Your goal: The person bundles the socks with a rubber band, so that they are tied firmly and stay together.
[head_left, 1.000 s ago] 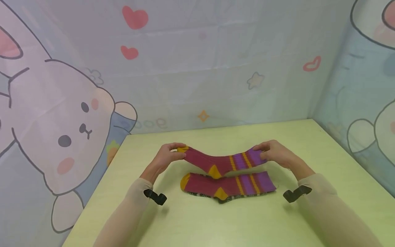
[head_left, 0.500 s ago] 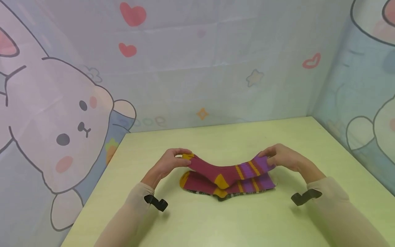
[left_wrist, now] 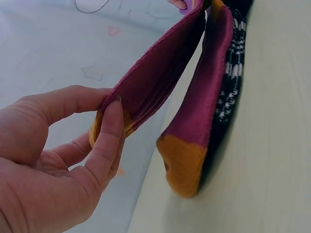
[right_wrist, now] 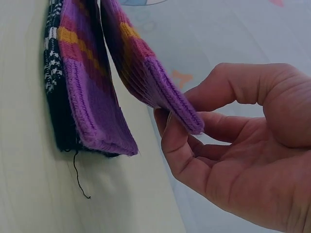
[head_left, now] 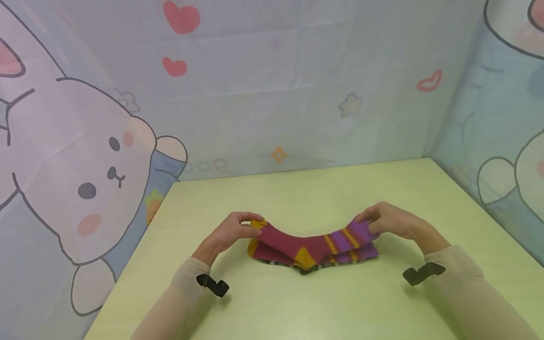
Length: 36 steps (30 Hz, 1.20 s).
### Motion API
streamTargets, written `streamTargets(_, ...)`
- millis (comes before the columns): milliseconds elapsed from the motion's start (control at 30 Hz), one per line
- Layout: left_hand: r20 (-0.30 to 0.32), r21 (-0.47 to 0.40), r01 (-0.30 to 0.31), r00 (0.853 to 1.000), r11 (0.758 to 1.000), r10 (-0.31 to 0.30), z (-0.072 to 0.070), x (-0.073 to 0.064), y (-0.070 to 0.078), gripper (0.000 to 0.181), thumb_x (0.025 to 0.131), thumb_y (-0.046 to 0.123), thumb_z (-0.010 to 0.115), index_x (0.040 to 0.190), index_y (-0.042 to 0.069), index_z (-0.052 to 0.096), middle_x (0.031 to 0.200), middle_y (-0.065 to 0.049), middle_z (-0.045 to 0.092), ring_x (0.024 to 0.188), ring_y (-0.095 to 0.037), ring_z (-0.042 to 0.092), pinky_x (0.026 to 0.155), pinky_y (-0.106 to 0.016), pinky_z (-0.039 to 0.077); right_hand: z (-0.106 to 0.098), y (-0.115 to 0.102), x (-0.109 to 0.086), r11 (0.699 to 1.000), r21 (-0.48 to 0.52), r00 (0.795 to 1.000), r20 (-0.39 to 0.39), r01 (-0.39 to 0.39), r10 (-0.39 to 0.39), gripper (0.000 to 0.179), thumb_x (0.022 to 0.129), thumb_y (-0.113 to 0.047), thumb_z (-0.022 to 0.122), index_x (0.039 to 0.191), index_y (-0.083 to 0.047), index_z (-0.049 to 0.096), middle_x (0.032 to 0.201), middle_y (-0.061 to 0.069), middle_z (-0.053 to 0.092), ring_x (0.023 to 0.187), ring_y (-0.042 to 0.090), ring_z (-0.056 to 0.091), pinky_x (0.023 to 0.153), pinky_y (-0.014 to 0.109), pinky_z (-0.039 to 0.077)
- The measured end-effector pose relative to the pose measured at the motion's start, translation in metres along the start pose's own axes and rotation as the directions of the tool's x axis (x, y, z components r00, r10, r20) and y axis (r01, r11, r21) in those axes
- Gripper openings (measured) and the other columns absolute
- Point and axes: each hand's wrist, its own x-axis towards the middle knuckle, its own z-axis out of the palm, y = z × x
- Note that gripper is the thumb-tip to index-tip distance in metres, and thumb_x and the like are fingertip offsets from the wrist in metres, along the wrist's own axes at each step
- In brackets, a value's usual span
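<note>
A maroon sock (head_left: 293,241) with yellow toe and heel and a purple striped cuff sags between my hands. My left hand (head_left: 231,231) pinches its toe end between thumb and fingers; my right hand (head_left: 393,221) pinches the purple cuff. Directly beneath lies a matching sock (left_wrist: 214,82), its yellow toe free in the left wrist view and its purple cuff (right_wrist: 99,111) flat in the right wrist view. Under that one is a black-and-white patterned sock (left_wrist: 232,77), mostly hidden. The held sock's heel overlaps the lower sock's heel; both its ends are raised.
The socks are on a pale yellow-green table (head_left: 306,307). A cloth backdrop (head_left: 297,85) with cartoon animals and hearts stands behind the table and at both sides. A loose dark thread (right_wrist: 80,177) trails from the black sock's cuff.
Both hands have come down and toward me with the held sock, shifting slightly right. It has gone from behind the lower socks to over them, covering most of the matching sock.
</note>
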Motion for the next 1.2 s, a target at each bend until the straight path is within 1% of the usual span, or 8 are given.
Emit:
streamTargets(233,0.023,-0.013,0.012,1.000,1.000,-0.011,0.007,-0.002,-0.011,0.041,0.088,0.005,0.074,0.127,-0.003,0.062,0.123,-0.017,0.063,0.099,-0.023,0.066,0.087,-0.032,0.053,0.004,0.006,-0.002,1.000,-0.024,1.000,0.007,0.004,-0.004,0.045,0.083,0.007,0.060,0.127,0.013,0.058,0.114,0.020,0.061,0.088,0.025,0.052,0.074,0.036,0.051)
streamTargets(333,0.035,0.003,0.021,0.999,1.000,-0.021,0.008,-0.002,-0.015,0.041,0.088,0.004,0.074,0.126,-0.003,0.062,0.124,-0.017,0.062,0.099,-0.023,0.066,0.086,-0.032,0.053,0.005,0.009,-0.002,0.999,-0.044,1.000,0.008,0.003,-0.002,0.044,0.084,0.005,0.065,0.126,0.011,0.060,0.120,0.020,0.059,0.093,0.025,0.052,0.076,0.036,0.052)
streamTargets(400,0.036,0.015,0.025,0.999,1.000,-0.026,0.008,-0.003,-0.016,0.041,0.088,0.004,0.074,0.126,-0.002,0.062,0.124,-0.017,0.062,0.099,-0.022,0.066,0.085,-0.032,0.053,0.005,0.010,-0.003,0.998,-0.058,1.000,0.011,-0.001,0.001,0.044,0.084,0.003,0.069,0.126,0.010,0.061,0.120,0.021,0.058,0.095,0.026,0.053,0.077,0.036,0.053)
streamTargets(500,0.039,0.027,0.026,0.999,0.999,-0.027,0.006,-0.005,-0.016,0.041,0.087,0.004,0.074,0.126,-0.002,0.062,0.125,-0.016,0.061,0.099,-0.022,0.065,0.085,-0.033,0.053,0.006,0.010,-0.004,0.997,-0.071,1.000,0.023,-0.005,0.007,0.044,0.084,0.000,0.072,0.126,0.010,0.061,0.117,0.021,0.060,0.095,0.027,0.054,0.077,0.038,0.054)
streamTargets(567,0.043,0.032,0.028,0.999,0.999,-0.030,0.005,-0.005,-0.017,0.042,0.087,0.003,0.074,0.126,-0.002,0.062,0.126,-0.015,0.060,0.099,-0.023,0.066,0.085,-0.033,0.053,0.006,0.009,-0.004,0.997,-0.077,0.999,0.025,-0.022,0.024,0.045,0.083,-0.002,0.074,0.125,0.009,0.061,0.113,0.019,0.061,0.094,0.027,0.056,0.077,0.039,0.054)
streamTargets(667,0.054,0.027,0.030,0.998,0.999,-0.031,0.002,-0.007,-0.018,0.043,0.087,0.001,0.074,0.128,-0.003,0.060,0.128,-0.016,0.059,0.099,-0.023,0.066,0.085,-0.033,0.053,0.007,0.009,-0.004,0.996,-0.078,0.998,0.035,-0.045,0.048,0.045,0.083,-0.003,0.076,0.124,0.008,0.062,0.113,0.017,0.062,0.095,0.027,0.060,0.079,0.040,0.055)
streamTargets(900,0.066,0.016,0.024,0.998,1.000,-0.025,0.000,-0.010,-0.019,0.043,0.088,-0.002,0.071,0.129,-0.004,0.058,0.131,-0.019,0.056,0.099,-0.024,0.065,0.084,-0.033,0.053,0.011,0.009,-0.002,0.994,-0.060,0.995,0.037,-0.088,0.090,0.042,0.081,0.002,0.076,0.120,0.009,0.063,0.114,0.019,0.061,0.097,0.028,0.064,0.078,0.041,0.058)
streamTargets(1200,0.077,0.029,0.023,0.997,0.999,-0.025,-0.001,-0.011,-0.018,0.043,0.088,-0.003,0.070,0.129,-0.005,0.058,0.131,-0.018,0.054,0.098,-0.024,0.063,0.082,-0.032,0.053,0.017,0.006,-0.004,0.989,-0.113,0.995,0.036,-0.093,0.098,0.040,0.078,0.006,0.078,0.116,0.009,0.064,0.118,0.021,0.058,0.098,0.029,0.063,0.074,0.041,0.058)
